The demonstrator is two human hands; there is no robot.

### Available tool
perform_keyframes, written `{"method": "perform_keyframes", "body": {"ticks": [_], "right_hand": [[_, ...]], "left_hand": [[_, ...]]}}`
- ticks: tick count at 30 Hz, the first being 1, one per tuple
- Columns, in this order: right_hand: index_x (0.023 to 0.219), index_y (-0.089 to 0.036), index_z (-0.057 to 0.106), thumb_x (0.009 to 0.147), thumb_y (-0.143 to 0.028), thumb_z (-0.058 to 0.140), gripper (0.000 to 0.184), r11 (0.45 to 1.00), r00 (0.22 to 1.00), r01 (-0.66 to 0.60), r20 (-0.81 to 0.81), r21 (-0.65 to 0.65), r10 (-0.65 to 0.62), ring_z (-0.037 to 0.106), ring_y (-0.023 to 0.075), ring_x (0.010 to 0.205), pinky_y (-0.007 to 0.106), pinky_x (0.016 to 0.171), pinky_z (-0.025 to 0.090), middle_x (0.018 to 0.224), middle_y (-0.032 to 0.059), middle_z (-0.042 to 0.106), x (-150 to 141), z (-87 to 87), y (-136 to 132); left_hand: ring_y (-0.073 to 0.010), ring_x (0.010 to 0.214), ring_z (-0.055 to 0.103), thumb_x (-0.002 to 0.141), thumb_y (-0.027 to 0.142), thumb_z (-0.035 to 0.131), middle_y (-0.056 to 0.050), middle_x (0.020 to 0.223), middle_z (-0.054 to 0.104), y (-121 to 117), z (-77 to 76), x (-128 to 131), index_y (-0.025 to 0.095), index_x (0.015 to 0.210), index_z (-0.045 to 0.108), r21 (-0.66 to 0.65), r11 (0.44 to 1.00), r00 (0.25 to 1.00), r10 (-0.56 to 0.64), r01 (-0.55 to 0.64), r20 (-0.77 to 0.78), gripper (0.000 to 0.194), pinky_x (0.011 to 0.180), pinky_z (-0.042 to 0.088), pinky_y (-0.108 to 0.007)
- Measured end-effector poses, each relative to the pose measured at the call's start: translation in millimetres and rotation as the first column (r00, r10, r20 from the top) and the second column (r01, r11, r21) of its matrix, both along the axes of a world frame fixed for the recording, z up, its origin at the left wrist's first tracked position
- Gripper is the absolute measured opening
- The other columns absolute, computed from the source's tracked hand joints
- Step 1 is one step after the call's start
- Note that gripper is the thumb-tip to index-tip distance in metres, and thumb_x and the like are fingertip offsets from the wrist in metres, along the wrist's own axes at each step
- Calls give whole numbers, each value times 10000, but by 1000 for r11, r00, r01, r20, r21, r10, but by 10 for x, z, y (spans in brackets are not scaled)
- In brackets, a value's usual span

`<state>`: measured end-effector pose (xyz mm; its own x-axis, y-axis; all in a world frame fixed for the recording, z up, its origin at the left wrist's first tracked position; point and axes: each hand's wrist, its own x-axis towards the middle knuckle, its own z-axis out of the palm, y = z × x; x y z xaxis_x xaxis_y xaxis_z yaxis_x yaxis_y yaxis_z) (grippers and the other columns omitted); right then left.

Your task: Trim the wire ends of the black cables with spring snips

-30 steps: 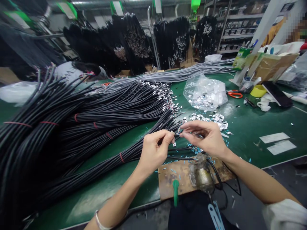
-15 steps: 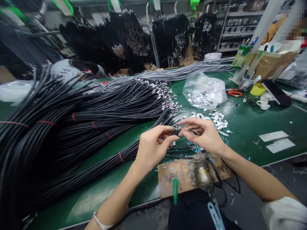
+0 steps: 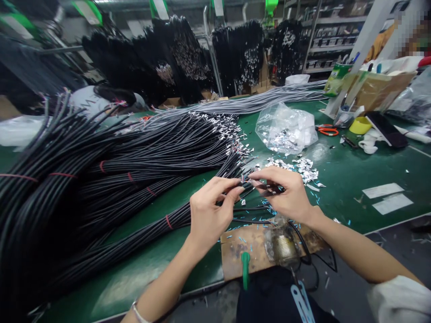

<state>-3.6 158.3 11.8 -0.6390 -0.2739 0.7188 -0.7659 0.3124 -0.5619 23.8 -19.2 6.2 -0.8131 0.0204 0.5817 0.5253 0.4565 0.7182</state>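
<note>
Pinched between the thumb and forefinger of my left hand [image 3: 213, 208] is the stripped end of a black cable [image 3: 245, 178], with thin wires showing. My right hand [image 3: 291, 193] meets it from the other side, its thumb and forefinger closed on the wire ends. Something dark shows under the curled right fingers, too hidden to name. Below and left runs a tied bundle of black cables [image 3: 178, 215]. Behind it lies a large heap of black cables [image 3: 175, 148] with stripped, pale ends. Foil scraps [image 3: 308, 170] lie just past my right hand.
A stained board [image 3: 235, 255] with a small metal device [image 3: 284, 244] and a green handle [image 3: 245, 267] sits at the table's front edge. Beyond are a clear plastic bag [image 3: 286, 128], orange-handled scissors [image 3: 327, 130], yellow tape [image 3: 360, 126] and a phone [image 3: 386, 129]. A person bends behind the cables.
Both hands have shifted slightly, the left one a little to the left. My right fingers have curled in more around the wire ends. The cable heap stays put.
</note>
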Motion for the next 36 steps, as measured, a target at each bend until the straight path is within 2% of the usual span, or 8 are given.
{"method": "perform_keyframes", "body": {"ticks": [8,14,17,19,22,25,29,36], "right_hand": [[924,-185,700,796,-142,586,176,999,994,14,-107,34,-10,668,132,738,269,663,533,847,43,729,24,-17,-11],[883,-159,703,795,-118,579,157,1000,987,10,-162,30,-5,664,125,708,256,646,536,811,52,729,42,9,3],[841,-151,710,766,-127,598,137,1000,996,-1,-93,23,3,648,126,683,259,628,520,783,51,723,29,0,-5],[808,-146,713,733,-143,622,118,999,997,-32,65,-14,33,625,120,646,250,591,497,750,39,712,6,-27,-30],[755,-139,713,729,-217,639,111,986,908,-105,393,-126,147,571,99,569,229,519,450,670,19,684,-46,-88,-81],[748,-136,718,733,-263,645,148,981,818,-102,546,-166,177,557,100,565,244,541,450,663,21,683,-92,-125,-106],[821,-151,732,776,-313,636,193,981,845,-49,516,-186,140,575,113,626,260,594,453,749,38,705,-96,-84,-79],[835,-153,707,797,-302,642,167,965,886,-126,411,-230,214,572,105,649,240,585,439,747,26,680,-41,-29,-46]], "left_hand": [[-87,540,561,838,149,573,5,636,587,-23,19,-7,143,912,683,-165,986,993,17,-37,-121,133,536,466,-205],[-79,540,550,852,145,551,-10,671,603,8,27,13,126,928,680,-223,975,994,-7,-17,-105,150,540,449,-197],[-80,547,542,864,134,528,-9,657,597,24,29,34,117,1013,667,-264,964,991,-23,-12,-131,205,554,450,-198],[-83,555,542,870,126,510,-7,666,596,30,25,43,129,1086,645,-271,963,993,-35,2,-117,255,563,455,-202],[-69,523,537,869,129,501,-1,707,602,29,14,44,162,1124,618,-179,979,995,-100,96,-10,282,528,461,-190],[-59,475,534,856,147,529,26,671,576,22,14,35,180,1098,598,-12,986,982,-165,166,94,254,455,449,-164],[-46,439,523,846,160,557,58,628,517,11,35,25,200,1077,580,85,980,974,-189,179,127,236,427,434,-148],[-37,438,490,862,159,534,63,627,480,17,9,32,212,1076,559,53,967,953,-254,248,166,222,419,394,-145]]}}
